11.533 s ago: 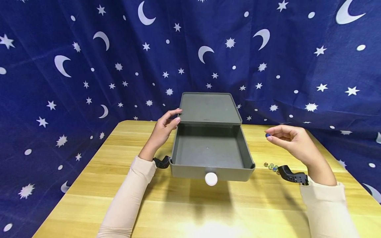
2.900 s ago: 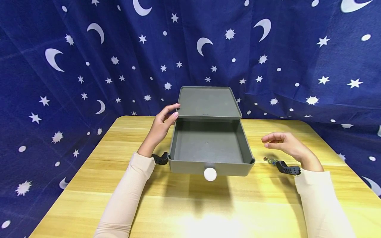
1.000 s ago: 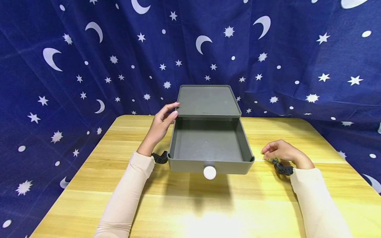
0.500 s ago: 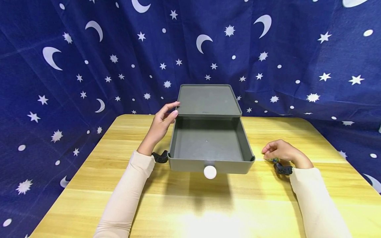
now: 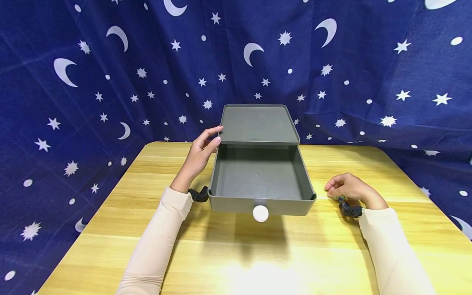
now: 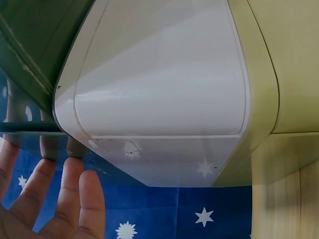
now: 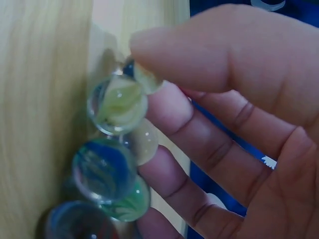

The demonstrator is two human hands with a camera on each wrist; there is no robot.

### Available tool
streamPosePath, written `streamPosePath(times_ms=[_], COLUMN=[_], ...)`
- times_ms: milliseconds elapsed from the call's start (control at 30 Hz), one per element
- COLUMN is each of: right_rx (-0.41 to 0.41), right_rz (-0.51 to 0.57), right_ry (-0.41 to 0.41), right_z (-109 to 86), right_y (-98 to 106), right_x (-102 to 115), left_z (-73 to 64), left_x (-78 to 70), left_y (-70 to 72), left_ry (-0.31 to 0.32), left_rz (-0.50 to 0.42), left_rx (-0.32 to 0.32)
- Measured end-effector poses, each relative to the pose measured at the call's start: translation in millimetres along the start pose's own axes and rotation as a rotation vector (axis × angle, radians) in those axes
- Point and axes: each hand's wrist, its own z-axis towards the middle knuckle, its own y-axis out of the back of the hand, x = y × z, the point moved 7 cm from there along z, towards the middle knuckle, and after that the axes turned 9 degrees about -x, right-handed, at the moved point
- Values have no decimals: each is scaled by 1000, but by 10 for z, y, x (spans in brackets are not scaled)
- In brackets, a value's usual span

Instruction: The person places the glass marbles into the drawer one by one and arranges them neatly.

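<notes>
A grey desktop drawer box [image 5: 259, 125] stands mid-table with its drawer [image 5: 236, 205] pulled out, a white round knob [image 5: 260, 213] at the front. My left hand [image 5: 197, 157] rests its nearly straight fingers against the box's left side; the left wrist view shows fingertips touching the dark wall. To the right, my right hand [image 5: 350, 187] is down at the tabletop among glass marbles [image 5: 341, 198]. In the right wrist view my thumb and forefinger pinch a marble [image 7: 147, 81], mostly hidden by the thumb. Beside it lie a yellow-green marble [image 7: 117, 104] and a blue-swirled marble [image 7: 104, 169].
The wooden table [image 5: 147, 237] reaches back to a blue curtain [image 5: 147, 61] with moons and stars. Black wrist cameras sit under both wrists, the right camera [image 5: 350, 209] close to the marbles. No objects are seen inside the drawer.
The blue marble held earlier has left the right hand. That hand then came down onto the marbles and has barely moved over the last second. My left hand stays on the box.
</notes>
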Motion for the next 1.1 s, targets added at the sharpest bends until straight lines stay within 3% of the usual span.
streamPosePath(times_ms=[400,567,800,1100], right_rx=[-63,-167,-303,-345], right_rz=[26,4,88,137], right_ry=[14,61,147,178], right_z=[9,23,23,-8], right_y=[57,132,221,276], right_x=[21,51,108,172], left_z=[1,-7,-2,-8], left_x=[-2,-2,-18,-11], left_y=[-2,0,-3,1], left_ry=[-1,1,-1,10], left_rz=[0,-3,-2,6], left_rx=[2,-1,-2,-7])
